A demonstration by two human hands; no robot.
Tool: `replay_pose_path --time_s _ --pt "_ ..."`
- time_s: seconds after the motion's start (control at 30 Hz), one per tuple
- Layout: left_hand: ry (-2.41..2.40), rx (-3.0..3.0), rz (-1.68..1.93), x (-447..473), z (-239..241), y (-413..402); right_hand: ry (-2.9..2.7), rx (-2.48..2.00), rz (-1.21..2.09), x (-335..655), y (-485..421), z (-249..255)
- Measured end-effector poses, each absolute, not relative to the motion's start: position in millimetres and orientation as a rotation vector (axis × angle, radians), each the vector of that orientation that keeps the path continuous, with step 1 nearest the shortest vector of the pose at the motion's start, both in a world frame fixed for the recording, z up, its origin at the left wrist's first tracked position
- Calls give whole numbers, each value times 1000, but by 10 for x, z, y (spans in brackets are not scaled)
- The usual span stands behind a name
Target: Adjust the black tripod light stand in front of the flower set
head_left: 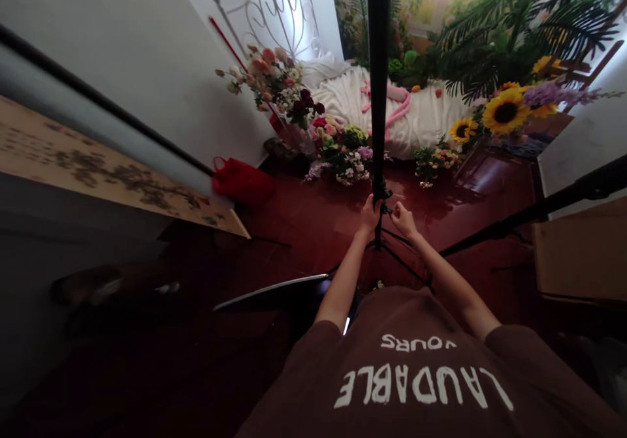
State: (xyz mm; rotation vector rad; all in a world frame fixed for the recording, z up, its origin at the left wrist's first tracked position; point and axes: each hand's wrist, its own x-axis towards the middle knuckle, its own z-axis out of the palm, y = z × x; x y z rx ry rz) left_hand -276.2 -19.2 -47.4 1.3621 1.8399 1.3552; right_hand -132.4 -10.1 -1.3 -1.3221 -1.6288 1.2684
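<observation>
A tall black stand pole (pixel 378 66) rises straight up in front of me from tripod legs (pixel 392 255) on the dark red floor. My left hand (pixel 369 215) is wrapped round the pole low down, at its clamp. My right hand (pixel 402 219) is closed in a pinch at the knob on the right side of that clamp. Both forearms reach forward from my brown T-shirt.
Flower arrangements (pixel 343 154) and sunflowers (pixel 504 111) stand before a white-draped bed (pixel 421 115) with palm leaves behind. A red bag (pixel 242 180) leans on the left wall. A second black pole (pixel 539 209) slants in from the right. A reflector disc (pixel 274 288) lies near my left arm.
</observation>
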Motion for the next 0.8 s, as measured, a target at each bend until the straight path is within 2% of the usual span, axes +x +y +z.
replay_pose_path --time_s 0.1,0.37,0.57,0.8 --pt "1798 1376 1368 -2768 -447 -209 -1782 -1294 1132 -1280 -60 6" --pt "1786 1447 1511 -2778 -171 -179 -1637 -1275 1242 -1366 -109 -15" --pt "1739 1494 1759 -2753 228 -16 -1341 -1265 1468 -1385 -156 -74" --pt "1667 1549 1889 -2775 656 40 -642 -1257 1924 -1500 -93 -39"
